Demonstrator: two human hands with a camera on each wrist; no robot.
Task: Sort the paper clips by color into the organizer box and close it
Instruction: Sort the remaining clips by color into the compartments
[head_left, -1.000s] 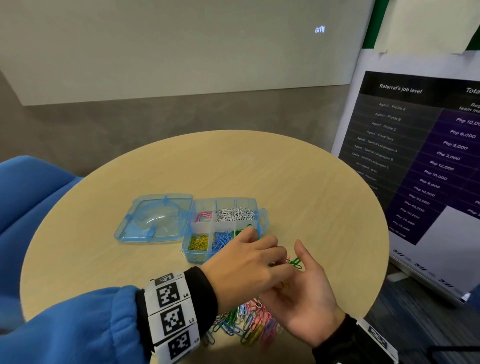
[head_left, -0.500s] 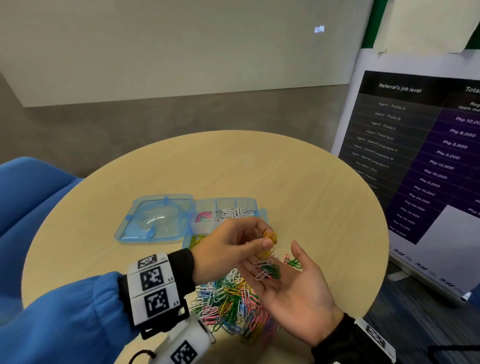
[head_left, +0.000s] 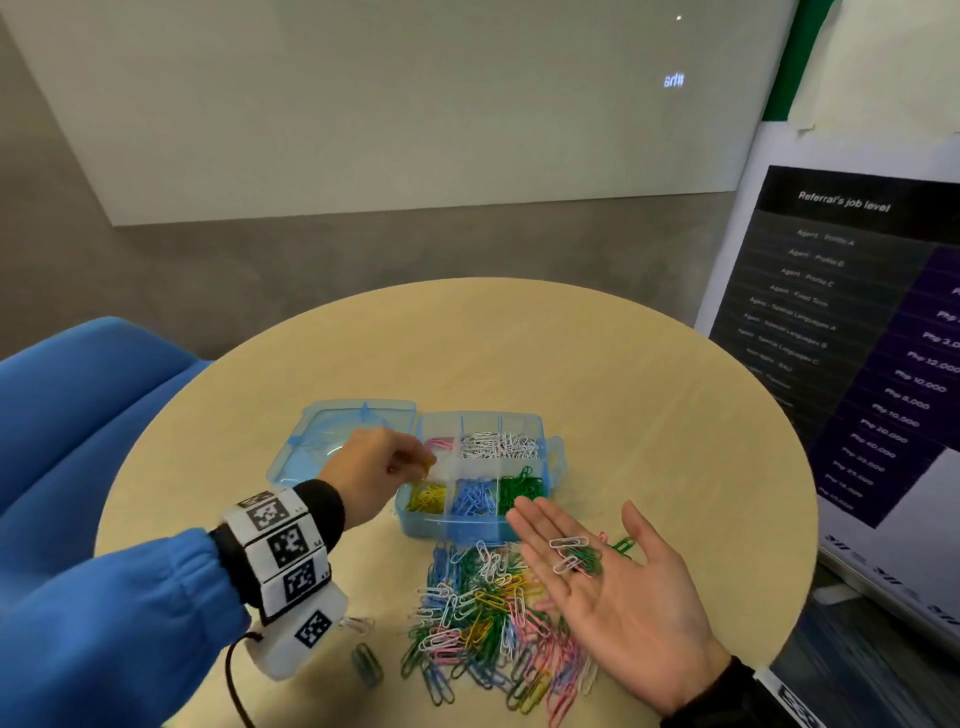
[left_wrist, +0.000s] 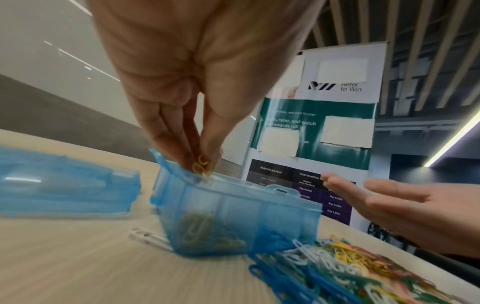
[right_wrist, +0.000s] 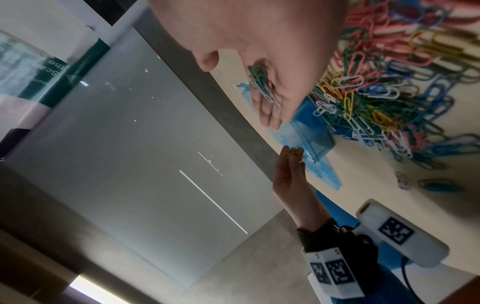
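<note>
My left hand (head_left: 376, 470) pinches a few yellow clips (left_wrist: 202, 166) between thumb and fingertips (left_wrist: 182, 144), the fingers pointing down, right at the rim of the organizer box (head_left: 447, 525). The yellow compartment (head_left: 427, 496) lies just below and slightly nearer to me than the pinch, at the near left corner of the box, so I judge the coming move is a short drop straight down. The left hand is plainly the nearer one to that cell.

My right hand (head_left: 618, 577) lies palm up with straight fingers, just to the right of the box, carrying a small bunch of green and white clips (head_left: 576, 558) on the palm; the green compartment (head_left: 522, 486) sits just beyond its fingertips.

The box lid (head_left: 337, 431) lies flat and open to the left, hinged to the box. The mixed pile (head_left: 488, 623) of unsorted clips spreads on the near side of the box, touching its front wall, so sorting is far from done. All rests on a round pale wood table (head_left: 649, 415); a blue chair (head_left: 78, 405) stands left, a printed banner (head_left: 857, 338) right, a grey wall behind.
</note>
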